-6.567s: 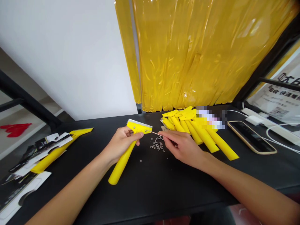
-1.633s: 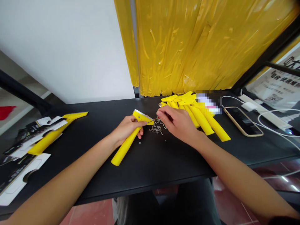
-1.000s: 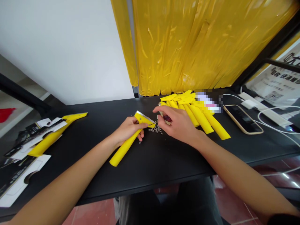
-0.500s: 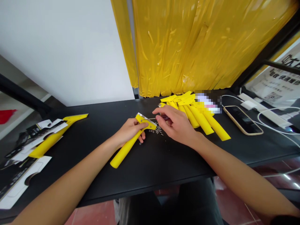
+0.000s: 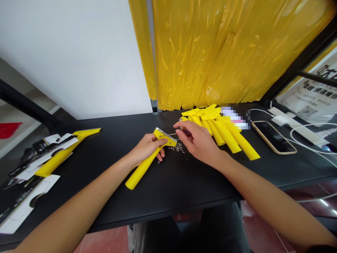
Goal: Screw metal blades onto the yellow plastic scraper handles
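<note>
Yellow scraper (image 5: pixel 140 172) angled over the black surface (image 5: pixel 184 186); left hand (image 5: pixel 147 147) closed round its neck. Right hand (image 5: pixel 198 140) part-curled, gripping a thin driver (image 5: pixel 170 134), tip by one blade-end screw (image 5: pixel 159 136). Step, presumably: screw-driving. Next move calls for tip seated, scraper steady.

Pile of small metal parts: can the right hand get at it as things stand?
Probably yes: the right hand is close beside the pile, whose near side looks uncovered. But its fingers hold a thin-shafted tool, likely hampering any pick.
</note>
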`<state>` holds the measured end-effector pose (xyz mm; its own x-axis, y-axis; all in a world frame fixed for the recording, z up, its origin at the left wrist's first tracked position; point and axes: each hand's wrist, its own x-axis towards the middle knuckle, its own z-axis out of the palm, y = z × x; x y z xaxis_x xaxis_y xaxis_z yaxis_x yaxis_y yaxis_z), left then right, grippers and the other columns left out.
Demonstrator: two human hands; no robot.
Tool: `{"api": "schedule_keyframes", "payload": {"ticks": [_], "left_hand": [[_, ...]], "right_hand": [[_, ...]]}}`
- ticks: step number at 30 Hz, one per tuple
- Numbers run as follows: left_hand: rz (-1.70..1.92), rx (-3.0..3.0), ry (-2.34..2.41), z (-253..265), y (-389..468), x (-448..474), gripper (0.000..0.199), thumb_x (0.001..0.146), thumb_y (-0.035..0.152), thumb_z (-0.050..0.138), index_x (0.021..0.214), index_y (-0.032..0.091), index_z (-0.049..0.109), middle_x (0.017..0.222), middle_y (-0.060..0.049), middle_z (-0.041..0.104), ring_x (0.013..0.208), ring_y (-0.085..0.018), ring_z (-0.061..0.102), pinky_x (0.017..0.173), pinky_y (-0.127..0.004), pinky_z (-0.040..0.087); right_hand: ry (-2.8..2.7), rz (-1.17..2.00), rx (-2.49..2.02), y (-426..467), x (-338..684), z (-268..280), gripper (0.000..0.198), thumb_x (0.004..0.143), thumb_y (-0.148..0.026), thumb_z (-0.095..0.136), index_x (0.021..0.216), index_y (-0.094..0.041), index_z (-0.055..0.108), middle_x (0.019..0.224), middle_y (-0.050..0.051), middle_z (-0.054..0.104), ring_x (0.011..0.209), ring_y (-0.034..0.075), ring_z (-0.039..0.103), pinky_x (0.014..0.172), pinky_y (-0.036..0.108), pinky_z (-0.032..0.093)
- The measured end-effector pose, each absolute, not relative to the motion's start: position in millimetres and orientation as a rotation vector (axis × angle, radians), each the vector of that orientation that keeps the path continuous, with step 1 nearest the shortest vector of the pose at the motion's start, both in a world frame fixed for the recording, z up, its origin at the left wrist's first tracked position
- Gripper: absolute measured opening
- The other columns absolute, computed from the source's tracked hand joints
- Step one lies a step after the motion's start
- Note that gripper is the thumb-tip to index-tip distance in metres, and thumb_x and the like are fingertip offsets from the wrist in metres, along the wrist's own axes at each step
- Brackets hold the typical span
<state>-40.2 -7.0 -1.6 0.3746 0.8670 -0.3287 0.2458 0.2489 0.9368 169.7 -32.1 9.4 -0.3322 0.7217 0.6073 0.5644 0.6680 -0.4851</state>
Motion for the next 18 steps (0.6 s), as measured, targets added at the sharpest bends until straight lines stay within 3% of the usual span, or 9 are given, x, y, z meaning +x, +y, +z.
{"api": "schedule_keyframes", "payload": {"ticks": [6, 12, 18], "left_hand": [[0.591, 1.325, 1.097, -6.5, -5.3, -43.0, 0.023, 0.088, 0.037, 0.068, 0.083, 0.015, 0.063, 0.053, -0.005, 0.065, 0.041, -0.018, 0.061, 0.042, -0.028, 0.051], [0.542, 1.402, 1.072, -5.1, -9.1, -42.4, 0.031, 0.09, 0.04, 0.063, 0.071, 0.015, 0.061, 0.046, -0.004, 0.061, 0.036, -0.015, 0.056, 0.038, -0.024, 0.043], [0.614, 1.365, 1.031, 2.3, -10.6, -46.2, 0.032, 0.089, 0.041, 0.061, 0.071, 0.015, 0.062, 0.041, -0.001, 0.055, 0.031, -0.013, 0.049, 0.034, -0.021, 0.036]], "right_hand": [[-2.154, 0.137, -1.066, -37.2, 167.0, 11.0, 0.027, 0.104, -0.036, 0.044, 0.118, -0.02, 0.059, 0.094, 0.004, 0.074, 0.075, 0.016, 0.067, 0.065, 0.028, 0.045], [-2.321, -0.073, -0.861, -42.3, 168.5, 15.2, 0.032, 0.103, -0.018, 0.039, 0.132, -0.02, 0.052, 0.1, 0.006, 0.072, 0.084, 0.017, 0.065, 0.07, 0.03, 0.044], [-2.531, -0.311, -0.751, -42.2, 172.9, 24.9, 0.05, 0.098, -0.006, 0.039, 0.142, -0.028, 0.048, 0.09, 0.004, 0.066, 0.084, 0.02, 0.058, 0.067, 0.031, 0.042]]}}
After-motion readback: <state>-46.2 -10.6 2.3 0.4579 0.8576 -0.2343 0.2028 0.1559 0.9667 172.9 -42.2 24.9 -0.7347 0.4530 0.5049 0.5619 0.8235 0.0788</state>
